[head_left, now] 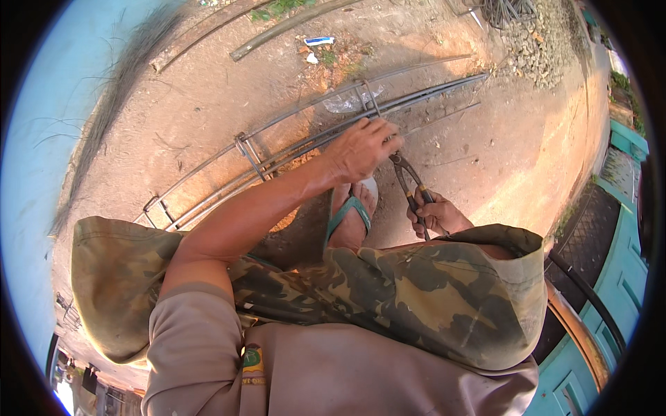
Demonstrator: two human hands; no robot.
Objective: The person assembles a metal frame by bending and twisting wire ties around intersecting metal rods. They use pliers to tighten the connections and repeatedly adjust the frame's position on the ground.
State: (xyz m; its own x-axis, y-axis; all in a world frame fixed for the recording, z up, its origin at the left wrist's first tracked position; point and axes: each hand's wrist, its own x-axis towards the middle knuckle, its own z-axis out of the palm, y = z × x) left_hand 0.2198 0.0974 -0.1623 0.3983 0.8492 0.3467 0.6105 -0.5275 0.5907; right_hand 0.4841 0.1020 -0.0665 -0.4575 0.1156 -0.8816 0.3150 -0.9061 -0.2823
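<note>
My left hand [366,147] is closed at a steel stirrup [371,98] of a rebar frame, its fingers curled in and slightly blurred; what they hold, if anything, is hidden. In my right hand [442,215] are tying pincers [406,182] with dark handles and yellowish bands. Their jaws point up toward my left fingers, close by them. The rebar frame [291,154] lies slantwise over the ground, made of long bars with several rectangular stirrups across them.
My foot in a green-strapped sandal [349,216] stands just below the frame. Wooden beams [277,31] lie at the far side, with gravel [538,48] at far right. A bundle of thin wires [111,104] runs along the blue wall [52,139]. Clear plastic [345,102] lies under the bars.
</note>
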